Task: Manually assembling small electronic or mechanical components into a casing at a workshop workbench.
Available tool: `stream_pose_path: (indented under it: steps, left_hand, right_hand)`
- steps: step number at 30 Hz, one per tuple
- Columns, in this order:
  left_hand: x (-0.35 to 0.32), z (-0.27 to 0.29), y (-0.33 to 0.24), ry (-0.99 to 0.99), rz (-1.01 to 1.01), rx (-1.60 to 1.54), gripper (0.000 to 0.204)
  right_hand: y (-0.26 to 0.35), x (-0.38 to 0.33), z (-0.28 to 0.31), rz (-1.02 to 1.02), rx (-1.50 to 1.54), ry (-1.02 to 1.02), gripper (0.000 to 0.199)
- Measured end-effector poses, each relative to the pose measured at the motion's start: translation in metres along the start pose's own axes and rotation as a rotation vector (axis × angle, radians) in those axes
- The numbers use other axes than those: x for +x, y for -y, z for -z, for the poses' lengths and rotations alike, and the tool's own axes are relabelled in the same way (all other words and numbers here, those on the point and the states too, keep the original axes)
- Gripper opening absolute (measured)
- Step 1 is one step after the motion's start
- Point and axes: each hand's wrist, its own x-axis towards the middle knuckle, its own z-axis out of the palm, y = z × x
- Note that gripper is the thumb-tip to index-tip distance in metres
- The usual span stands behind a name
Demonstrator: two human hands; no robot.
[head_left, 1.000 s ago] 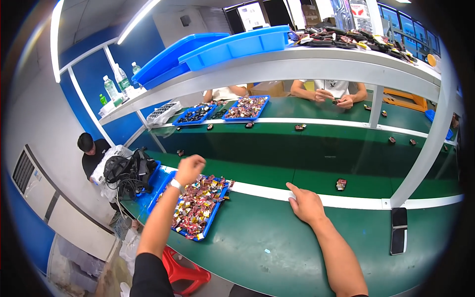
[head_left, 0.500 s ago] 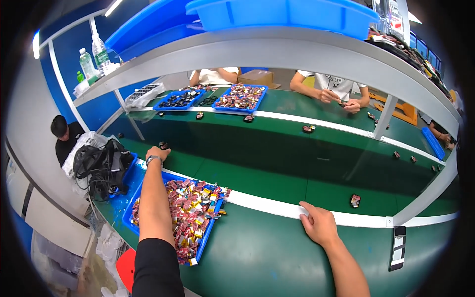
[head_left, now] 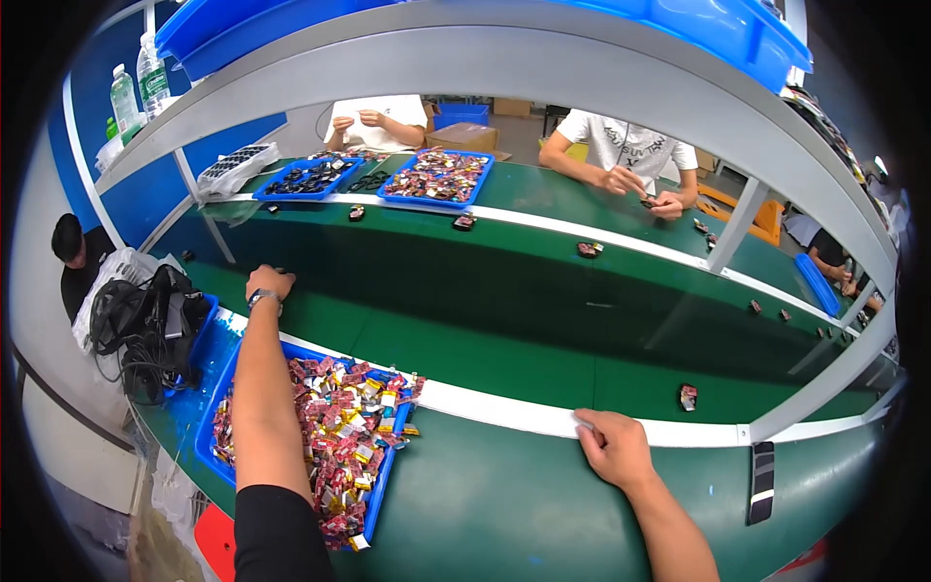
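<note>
Your left hand (head_left: 272, 281): past the counter's (head_left: 465, 495) far edge; can't tell its grip. Your right hand (head_left: 616, 448): at the white strip (head_left: 504, 409) on that edge, grip loosely open. Small parts (head_left: 330, 427): in blue tray (head_left: 380, 500), counter's left end.

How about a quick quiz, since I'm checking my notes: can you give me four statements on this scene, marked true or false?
1. The right hand is at the white strip. True.
2. The left hand is beyond the strip, over the green surface. True.
3. The near tray is empty. False: the near blue tray is full of small parts.
4. A black device lies left of that tray. False: the black device lies right of the right hand.
</note>
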Motion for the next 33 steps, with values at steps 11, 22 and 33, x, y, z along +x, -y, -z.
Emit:
stream_pose_path:
  steps: [11, 22, 33]
  left_hand:
    - [-0.164, 0.074, -0.096, -0.044, -0.711, -0.177, 0.035]
    - [-0.444, 0.028, -0.140, 0.552, -1.453, -0.321, 0.036]
    - [-0.435, 0.007, -0.123, 0.891, -1.270, -0.756, 0.041]
  right_hand:
    - [-0.002, 0.002, 0.000, 0.044, 0.013, -0.196, 0.016]
    - [-0.006, -0.046, 0.022, -0.093, 0.277, -0.371, 0.017]
    - [0.012, -0.067, 0.036, 0.055, 0.297, -0.041, 0.026]
